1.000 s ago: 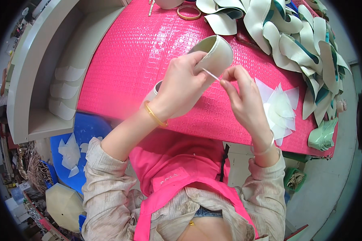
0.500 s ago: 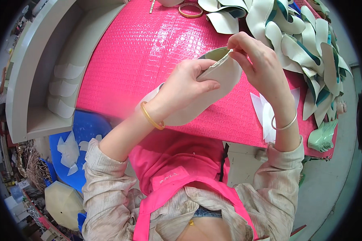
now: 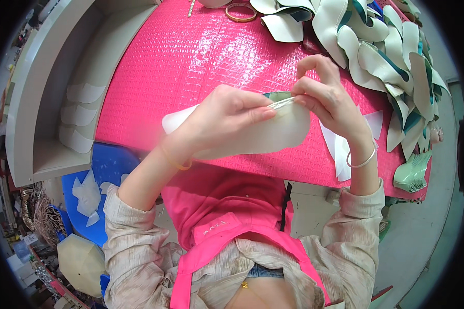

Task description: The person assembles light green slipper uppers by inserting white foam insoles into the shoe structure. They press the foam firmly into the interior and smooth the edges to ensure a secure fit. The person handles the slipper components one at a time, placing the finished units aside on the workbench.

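A white shoe upper (image 3: 258, 136) with a green lining is held above the pink table, its long side toward me. My left hand (image 3: 227, 113) is closed on it, thumb and fingers pinching the top edge. My right hand (image 3: 327, 98) pinches the same folded edge farther right between thumb and index finger, the other fingers curled up. Between the two pinches the edge looks creased and gathered. The left palm hides part of the upper's left half.
Many similar white uppers (image 3: 363, 64) are heaped at the far right of the pink table (image 3: 154, 92). White paper-like pieces (image 3: 340, 154) and a stack of pale green pieces (image 3: 412, 172) lie nearer. A tape roll (image 3: 241, 12) is at the back. A grey shelf (image 3: 82, 56) and blue chair (image 3: 113, 159) stand left.
The upper has turned more level and its top edge is lower. Both hands have come down slightly, the left fingers now nearer the right ones along the edge.
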Demonstrator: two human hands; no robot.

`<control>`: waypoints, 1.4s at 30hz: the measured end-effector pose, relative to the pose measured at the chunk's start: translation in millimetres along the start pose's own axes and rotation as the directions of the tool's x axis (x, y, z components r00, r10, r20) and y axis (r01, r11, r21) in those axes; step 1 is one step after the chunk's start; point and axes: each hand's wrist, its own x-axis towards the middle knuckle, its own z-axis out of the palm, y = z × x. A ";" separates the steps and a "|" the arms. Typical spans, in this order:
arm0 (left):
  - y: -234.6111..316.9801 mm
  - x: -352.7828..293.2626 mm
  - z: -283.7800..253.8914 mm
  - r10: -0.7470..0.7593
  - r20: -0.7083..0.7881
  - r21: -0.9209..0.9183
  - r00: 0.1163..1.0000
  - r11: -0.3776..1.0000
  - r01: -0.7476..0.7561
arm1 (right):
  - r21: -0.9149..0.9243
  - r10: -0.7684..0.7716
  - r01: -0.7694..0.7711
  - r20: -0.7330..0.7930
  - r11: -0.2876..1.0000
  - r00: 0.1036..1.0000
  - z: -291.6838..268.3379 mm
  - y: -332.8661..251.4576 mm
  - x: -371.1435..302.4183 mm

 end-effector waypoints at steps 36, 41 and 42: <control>-60.0 -8.7 -9.4 -0.071 -0.334 -0.132 0.940 0.991 0.028 | 0.858 0.533 -0.477 0.317 0.192 0.785 62.6 1.8 -72.9; -62.5 -3.6 -2.9 0.282 -0.515 0.424 0.810 0.905 -0.045 | 0.075 0.520 -0.514 -0.159 0.854 0.840 64.2 -10.0 -79.6; -59.3 -3.5 -0.4 0.378 -0.511 0.484 0.772 0.869 -0.105 | 0.242 0.584 -0.555 -0.065 0.796 0.809 61.1 -18.5 -80.7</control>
